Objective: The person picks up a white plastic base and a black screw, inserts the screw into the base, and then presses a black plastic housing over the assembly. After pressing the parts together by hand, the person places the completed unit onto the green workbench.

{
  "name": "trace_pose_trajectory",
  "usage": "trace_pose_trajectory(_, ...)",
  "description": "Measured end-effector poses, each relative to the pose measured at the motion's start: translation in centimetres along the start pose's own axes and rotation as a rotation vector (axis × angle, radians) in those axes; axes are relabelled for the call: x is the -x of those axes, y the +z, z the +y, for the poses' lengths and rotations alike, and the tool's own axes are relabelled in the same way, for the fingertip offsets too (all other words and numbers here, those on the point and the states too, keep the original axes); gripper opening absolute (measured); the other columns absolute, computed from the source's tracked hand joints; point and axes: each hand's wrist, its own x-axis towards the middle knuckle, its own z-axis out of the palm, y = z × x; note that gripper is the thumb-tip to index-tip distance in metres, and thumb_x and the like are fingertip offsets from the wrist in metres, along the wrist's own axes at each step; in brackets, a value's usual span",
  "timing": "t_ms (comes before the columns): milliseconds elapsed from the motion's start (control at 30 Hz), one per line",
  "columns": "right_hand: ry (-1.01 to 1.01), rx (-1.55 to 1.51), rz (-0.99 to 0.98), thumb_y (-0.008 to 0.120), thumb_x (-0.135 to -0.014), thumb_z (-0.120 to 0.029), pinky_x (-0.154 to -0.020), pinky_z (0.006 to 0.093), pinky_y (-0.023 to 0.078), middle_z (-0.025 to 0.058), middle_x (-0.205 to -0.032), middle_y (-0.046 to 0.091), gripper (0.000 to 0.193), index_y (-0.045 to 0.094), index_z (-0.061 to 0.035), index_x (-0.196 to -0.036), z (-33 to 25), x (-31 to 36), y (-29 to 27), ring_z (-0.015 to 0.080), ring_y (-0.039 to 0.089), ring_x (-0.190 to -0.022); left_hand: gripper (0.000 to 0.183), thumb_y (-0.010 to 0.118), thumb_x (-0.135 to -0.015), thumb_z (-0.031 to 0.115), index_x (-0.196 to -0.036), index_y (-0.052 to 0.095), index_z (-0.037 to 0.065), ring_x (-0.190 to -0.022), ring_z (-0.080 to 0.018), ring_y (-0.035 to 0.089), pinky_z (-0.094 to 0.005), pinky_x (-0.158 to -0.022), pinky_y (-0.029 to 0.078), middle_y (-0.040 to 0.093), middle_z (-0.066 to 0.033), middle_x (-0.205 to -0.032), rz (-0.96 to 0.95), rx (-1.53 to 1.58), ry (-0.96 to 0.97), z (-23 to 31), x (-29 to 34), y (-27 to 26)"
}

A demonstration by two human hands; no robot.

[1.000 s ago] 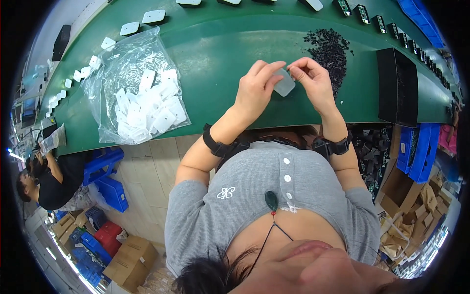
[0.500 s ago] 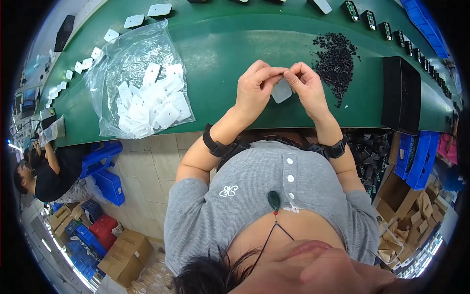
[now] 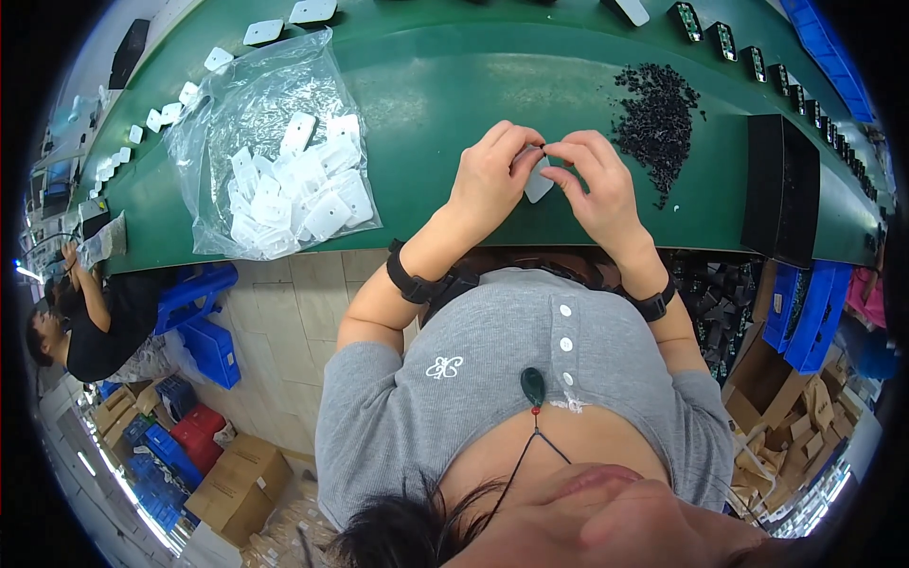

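Observation:
My left hand [image 3: 492,175] is closed on a white plastic cover [image 3: 538,186], thumb and fingers pinching its upper end above the green table. Fingers bent, my right hand [image 3: 603,187] meets it from the right. At the fingertips, by the cover's upper edge, a small black part [image 3: 543,149] shows, mostly hidden; the right thumb stands a little below the forefinger. To the right of my hands lies a heap of tiny black parts [image 3: 656,128]. Over on the left, more white covers [image 3: 327,216] are piled on a clear plastic bag [image 3: 256,99].
An open black box [image 3: 781,189] stands at the table's right. Black housings with green circuit boards [image 3: 724,43] line the far right edge; white-topped units [image 3: 263,33] line the far left. Below are blue bins [image 3: 819,312] and cartons [image 3: 241,488]. Another person [image 3: 90,331] works at far left.
My right thumb has come away from the fingertips and dropped lower, and the right hand has opened slightly. The white cover has turned a little, now showing narrower.

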Motion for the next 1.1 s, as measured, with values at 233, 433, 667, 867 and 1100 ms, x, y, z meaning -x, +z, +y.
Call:
trace_pose_trajectory(233, -0.07, 0.137, 0.03, 0.074, -0.074, -0.004, -0.063, 0.0346, 0.049, 0.0108, -0.088, 0.06, 0.018, 0.064, -0.0017, -0.088, 0.3, 0.0, 0.0, 0.0273, 0.06, -0.078, 0.016, 0.065, -0.082, -0.001, -0.097, 0.062, 0.003, -0.067, -0.024, 0.064, -0.0323, -0.058, 0.052, 0.06, -0.0105, -0.083, 0.009, 0.02, -0.03, 0.0, 0.3, 0.5)
trace_pose_trajectory(433, 0.289, -0.184, 0.042, 0.069, -0.084, -0.005, -0.055, 0.0261, 0.04, 0.0056, -0.08, 0.056, 0.009, 0.061, -0.0013, -0.086, 0.0, 0.5, 0.0, 0.014, 0.052, -0.066, 0.018, 0.06, -0.09, 0.001, -0.108, 0.06, -0.003, -0.072, -0.0154, 0.067, -0.0274, -0.062, 0.054, 0.067, -0.0104, -0.088, -0.015, 0.584, -0.496, 0.2, 0.4, 0.0)
trace_pose_trajectory(667, 0.36, -0.195, -0.001, 0.067, -0.087, -0.008, -0.054, 0.023, 0.037, 0.0025, -0.077, 0.052, 0.01, 0.059, -0.0013, -0.084, 0.2, 0.7, 0.8, 0.0091, 0.046, -0.062, 0.019, 0.059, -0.093, 0.003, -0.11, 0.058, -0.005, -0.083, -0.0153, 0.067, -0.0268, -0.08, 0.054, 0.068, -0.01, -0.092, -0.093, 0.719, -0.539, -1.2, 0.9, 0.1)
trace_pose_trajectory(867, 0.413, -0.249, 0.088, 0.066, -0.089, -0.009, -0.054, 0.0205, 0.036, -0.0006, -0.075, 0.05, 0.012, 0.058, -0.0015, -0.084, 0.2, 1.1, 2.2, 0.0056, 0.045, -0.062, 0.012, 0.059, -0.094, 0.005, -0.102, 0.058, -0.004, -0.083, -0.015, 0.066, -0.0266, -0.077, 0.054, 0.066, -0.0095, -0.094, -0.042, 0.816, -0.429, -1.1, 1.3, 1.1)
trace_pose_trajectory(1100, 0.5, -0.276, 0.014, 0.068, -0.088, -0.01, -0.053, 0.0222, 0.037, -0.0007, -0.073, 0.05, 0.014, 0.058, -0.002, -0.083, -0.3, 1.0, 2.1, 0.0071, 0.044, -0.059, 0.006, 0.062, -0.09, 0.003, -0.088, 0.058, -0.001, -0.07, -0.0107, 0.06, -0.0228, -0.061, 0.049, 0.058, -0.0039, -0.086, 0.081, 0.49, -0.176, -1.5, 1.6, 1.4)
